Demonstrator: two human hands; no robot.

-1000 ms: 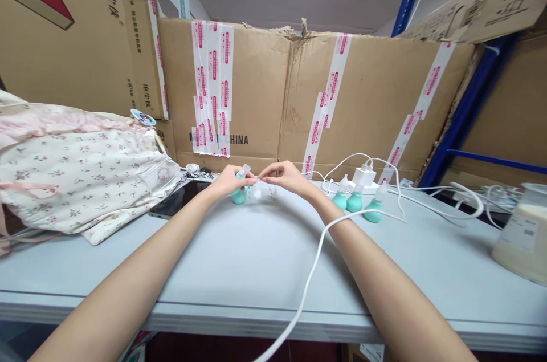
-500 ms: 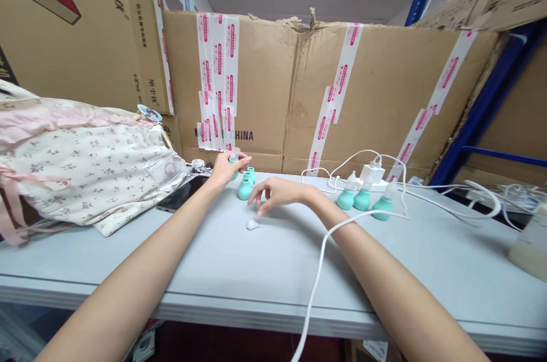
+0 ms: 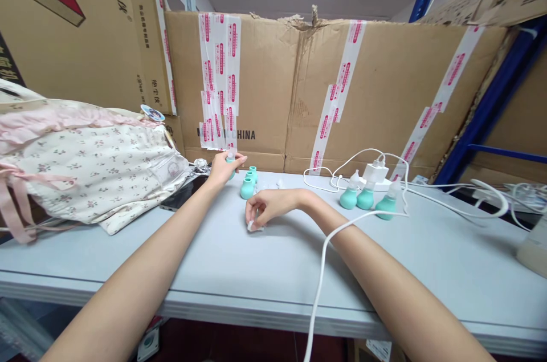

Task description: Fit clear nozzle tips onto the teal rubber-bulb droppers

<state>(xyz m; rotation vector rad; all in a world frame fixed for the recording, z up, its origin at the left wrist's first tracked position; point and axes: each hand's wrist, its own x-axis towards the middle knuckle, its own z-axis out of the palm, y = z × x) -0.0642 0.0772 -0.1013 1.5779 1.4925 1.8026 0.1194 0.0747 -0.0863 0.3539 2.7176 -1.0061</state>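
Observation:
My left hand [image 3: 223,168] is closed around a teal squeeze bulb [image 3: 231,162] with a clear tip, near the back of the table. Just right of it stand several teal bulbs [image 3: 247,188] in a row, open at the neck. Low over the tabletop, my right hand [image 3: 269,206] pinches a small whitish tip piece [image 3: 253,227] between thumb and fingers. Behind that hand lie other small clear pieces [image 3: 280,184], partly hidden. To the right, three teal bulbs with clear nozzles [image 3: 348,198] stand upright by a white charger [image 3: 375,173].
A white cable [image 3: 322,271] crosses over my right forearm and hangs past the table edge. A dark phone [image 3: 183,194] and a floral fabric bag [image 3: 94,162] lie at left. Cardboard [image 3: 265,77] walls the back. A container [image 3: 534,248] stands far right.
My right hand has come down slightly toward me and taken hold of the small whitish piece on the table. My left hand stays almost in place with its bulb.

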